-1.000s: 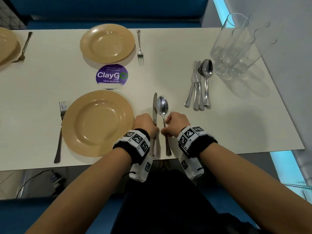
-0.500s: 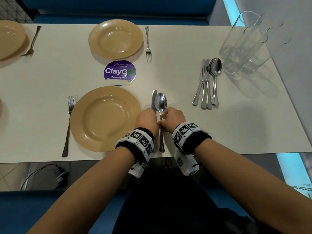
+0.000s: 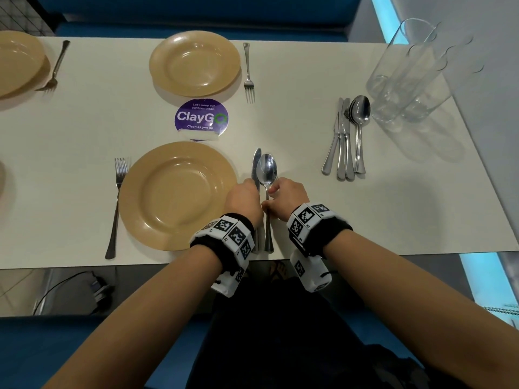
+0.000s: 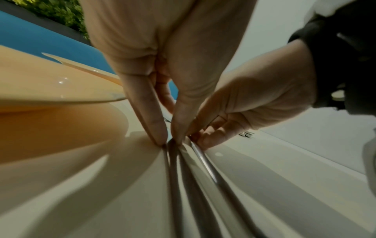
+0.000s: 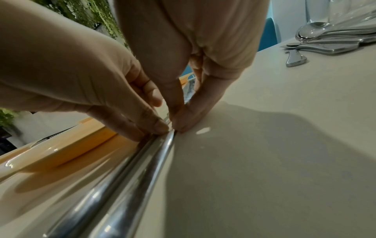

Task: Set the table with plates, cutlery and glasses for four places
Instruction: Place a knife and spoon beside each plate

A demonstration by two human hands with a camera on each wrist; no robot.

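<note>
A knife (image 3: 257, 167) and a spoon (image 3: 267, 171) lie side by side, right of the near tan plate (image 3: 177, 195); a fork (image 3: 116, 206) lies on its left. My left hand (image 3: 247, 192) pinches the knife handle (image 4: 173, 177) between thumb and finger, as the left wrist view shows (image 4: 167, 142). My right hand (image 3: 273, 197) pinches the spoon handle (image 5: 145, 173) low against the table (image 5: 175, 128). Both pieces rest on the table, and the two hands touch each other.
A far plate (image 3: 195, 63) has a fork (image 3: 248, 71) beside it, and another plate (image 3: 16, 63) and fork (image 3: 53, 68) sit at far left. Spare knives and spoons (image 3: 346, 138) lie at right, next to several tall glasses (image 3: 407, 71). A purple sticker (image 3: 200, 117) lies between the plates.
The spoon, tilted away from the knife before, now lies straight and close beside it. Both hands have slid up the handles toward the blade and bowl.
</note>
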